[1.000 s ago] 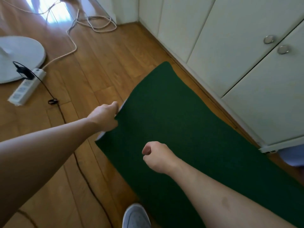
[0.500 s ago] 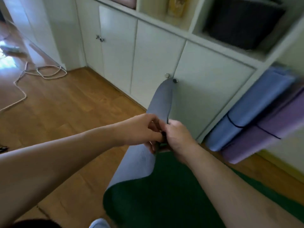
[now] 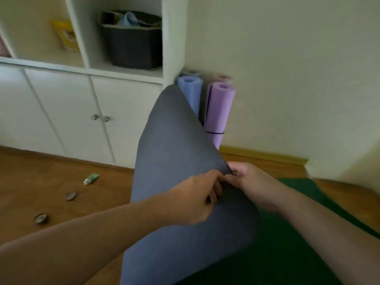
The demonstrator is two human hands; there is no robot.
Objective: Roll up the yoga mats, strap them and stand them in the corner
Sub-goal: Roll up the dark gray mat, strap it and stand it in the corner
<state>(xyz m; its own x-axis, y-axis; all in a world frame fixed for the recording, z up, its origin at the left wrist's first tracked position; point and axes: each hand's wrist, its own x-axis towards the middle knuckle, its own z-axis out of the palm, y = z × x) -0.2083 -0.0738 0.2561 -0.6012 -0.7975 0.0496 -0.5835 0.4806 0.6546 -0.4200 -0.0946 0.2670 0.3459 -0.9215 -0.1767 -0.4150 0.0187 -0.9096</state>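
Lifting green mat (image 3: 287, 254) edge off floor, grey underside up; left hand (image 3: 197, 199) and right hand (image 3: 249, 183) both pinch it; rolling barely begun; next needs a tight first curl

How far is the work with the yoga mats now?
Done: a blue mat and a purple mat stand rolled in the corner, the purple one strapped. In hand: the left hand and right hand pinch the green mat's lifted grey-backed end. Left: rolling, strapping and standing it.
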